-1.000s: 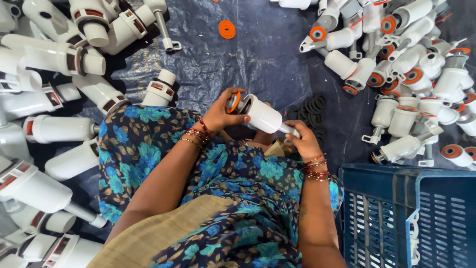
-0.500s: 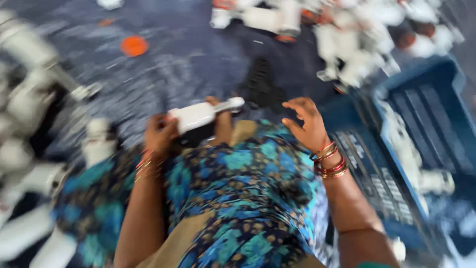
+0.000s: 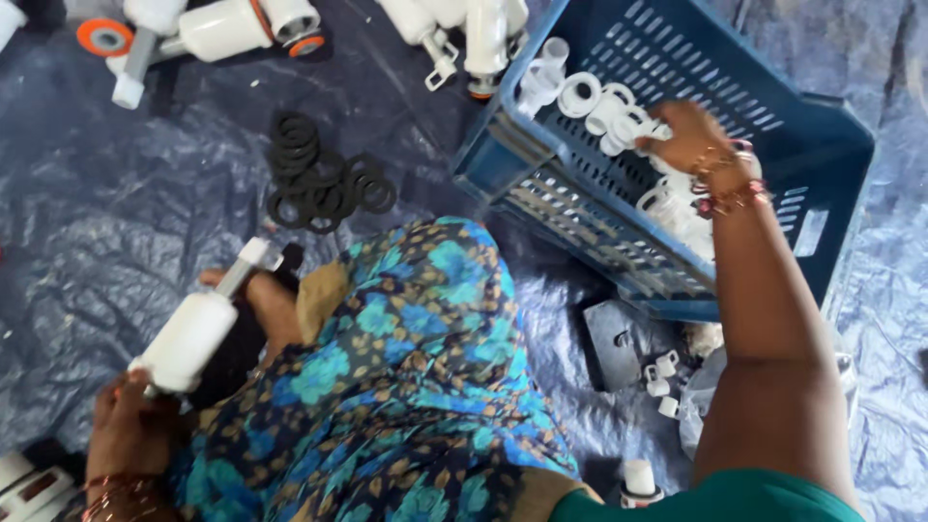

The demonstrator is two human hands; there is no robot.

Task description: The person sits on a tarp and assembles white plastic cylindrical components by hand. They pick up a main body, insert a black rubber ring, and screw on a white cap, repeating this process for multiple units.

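My left hand (image 3: 130, 430) at the lower left grips the bottom end of a white plastic cylinder housing (image 3: 193, 333). The housing's thin nozzle points up and to the right over my knee. My right hand (image 3: 691, 140) reaches into a blue slatted crate (image 3: 831, 145) at the upper right. Its fingers curl down onto a heap of white ring-shaped fittings (image 3: 599, 101). Whether it has one in its grasp is hidden. My lap in blue flowered cloth fills the bottom centre.
A pile of black rubber rings (image 3: 319, 184) lies on the dark blue tarp (image 3: 116, 213). White housings with orange caps (image 3: 222, 24) lie along the top edge. Small white caps (image 3: 662, 372) and a dark grey flat piece (image 3: 614, 343) sit beside the crate.
My right hand let go of the white housing and swung right into the blue crate. My left hand kept the housing and lowered it to the left. The view turned right.
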